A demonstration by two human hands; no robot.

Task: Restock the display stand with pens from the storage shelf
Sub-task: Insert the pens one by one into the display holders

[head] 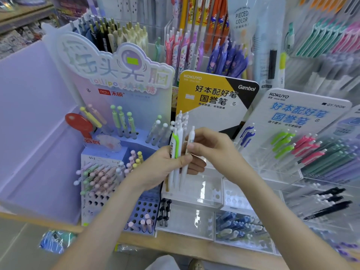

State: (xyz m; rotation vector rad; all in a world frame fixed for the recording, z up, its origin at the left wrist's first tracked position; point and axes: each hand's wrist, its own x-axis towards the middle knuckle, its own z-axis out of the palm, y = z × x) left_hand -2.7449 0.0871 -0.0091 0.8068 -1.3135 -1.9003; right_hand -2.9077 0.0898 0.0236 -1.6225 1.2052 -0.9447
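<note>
Left hand [165, 169] grips the bundle of white pens [178, 133], fingers curled round it, above the clear display stand [196, 199]. Right hand [211, 150] pinches a single pen [190, 140], apparently beside the bundle.

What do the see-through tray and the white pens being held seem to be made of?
The tray looks like clear acrylic or similar rigid plastic: transparent, glossy, with bright edges. The white pens seem smooth moulded plastic; one has a lime-green clip.
</note>
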